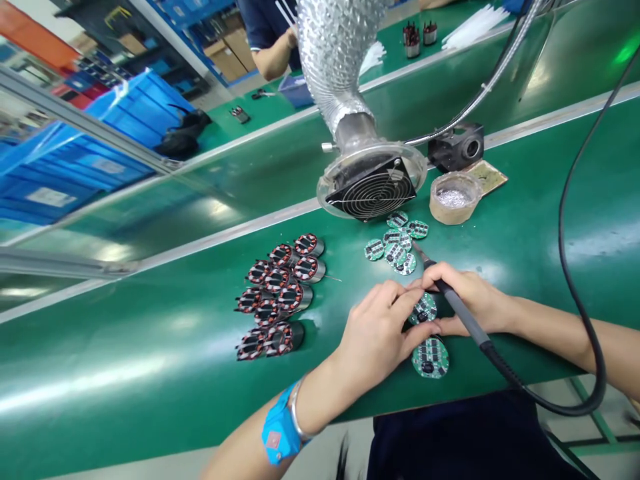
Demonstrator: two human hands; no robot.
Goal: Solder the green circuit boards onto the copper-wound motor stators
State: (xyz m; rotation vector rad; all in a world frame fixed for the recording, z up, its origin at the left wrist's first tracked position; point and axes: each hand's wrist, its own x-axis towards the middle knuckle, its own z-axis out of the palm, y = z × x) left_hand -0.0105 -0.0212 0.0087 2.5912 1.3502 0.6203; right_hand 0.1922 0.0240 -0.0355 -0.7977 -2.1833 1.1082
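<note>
My left hand (376,327), with a blue strap on its wrist, pinches a round green circuit board (424,309) between thumb and fingers. My right hand (475,303) is closed around a soldering iron (463,313), its tip pointing up and left, away from the held board. The fingertips of my right hand are close to that board too; whether they press on it I cannot tell. Just below lies another round circuit board (431,358), near the table's front edge. Beyond my hands several more boards (395,253) lie in a loose pile.
Several stator-like cylinders (278,280) with red and black tops stand left of my hands. A fume extractor fan (375,190) hangs above the boards. A tape-wrapped tub (454,199) and a black holder (456,148) stand behind. The iron's cable (565,247) loops right. A person (273,60) works opposite.
</note>
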